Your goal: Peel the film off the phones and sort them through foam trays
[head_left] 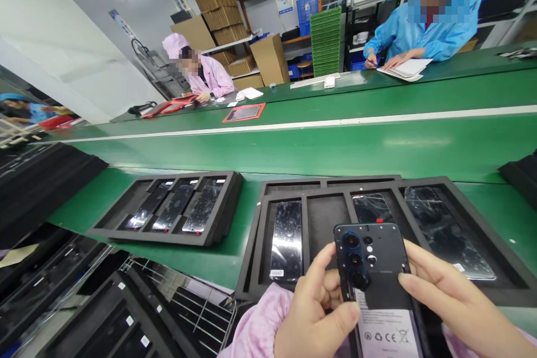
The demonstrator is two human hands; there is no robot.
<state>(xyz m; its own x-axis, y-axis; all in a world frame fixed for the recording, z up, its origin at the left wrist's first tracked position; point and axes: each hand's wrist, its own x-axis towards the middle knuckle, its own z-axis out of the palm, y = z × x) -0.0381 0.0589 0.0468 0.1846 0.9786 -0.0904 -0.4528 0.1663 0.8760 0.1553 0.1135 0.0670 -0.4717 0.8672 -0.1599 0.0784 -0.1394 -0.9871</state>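
Observation:
A smartphone without its back cover is held upright between both hands, its camera lenses and the printed label on its battery facing me. My left hand grips the left edge, thumb near the lenses' lower side. On the opposite edge, my right hand closes round the phone with its thumb resting on the back. Behind it lies a black foam tray with phones in its compartments. One phone sits in the left slot, another is partly hidden by the held phone, and a film-wrapped one is at right.
Another foam tray with three phones stands to the left. More black trays fill a wire rack at lower left. Beyond the green conveyor, a person in pink and a person in blue sit working. A red-edged tray lies there.

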